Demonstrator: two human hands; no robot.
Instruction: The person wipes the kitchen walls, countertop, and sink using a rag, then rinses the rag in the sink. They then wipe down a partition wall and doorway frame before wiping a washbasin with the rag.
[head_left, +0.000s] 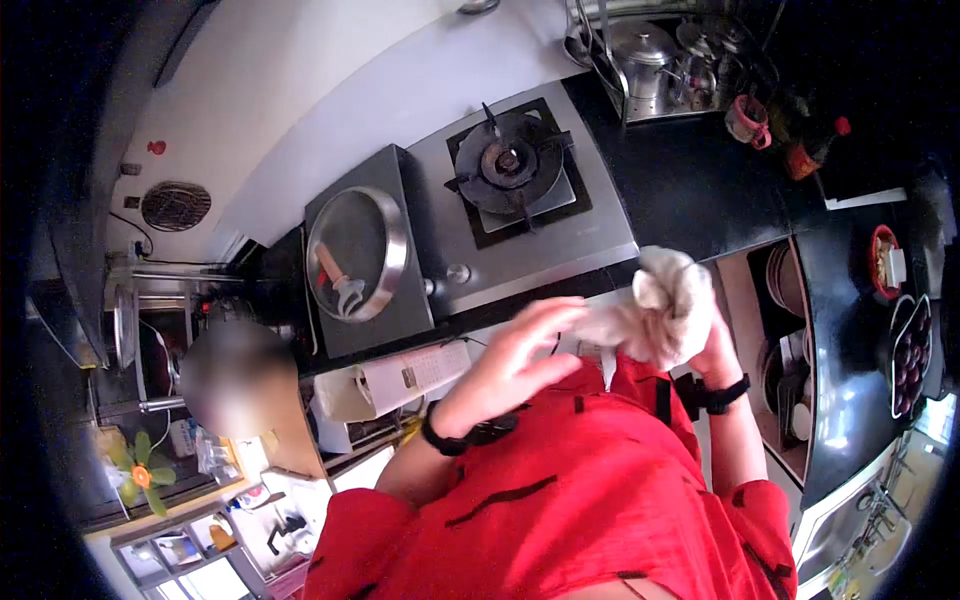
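Observation:
In front of my red shirt, my right hand (715, 350) grips a crumpled whitish cloth (672, 305); the cloth hides most of its fingers. A blurred fold of the cloth reaches toward my left hand (515, 360). That hand is open, its fingers stretched out and thumb apart. Whether its fingertips touch the cloth, I cannot tell. Both hands are just in front of the counter edge, below the steel gas stove (440, 230). On the stove's left part lies a round steel pan or lid (395, 245) with an orange-and-grey utensil (342, 285) in it.
A black burner (510, 160) sits on the stove. At the back right, a rack (640, 110) holds steel pots, near a pink cup (748, 122) and a bottle (805, 158). An open cabinet (735, 290) with plates is at right. A tray of dark round fruits (893, 372) lies farther right.

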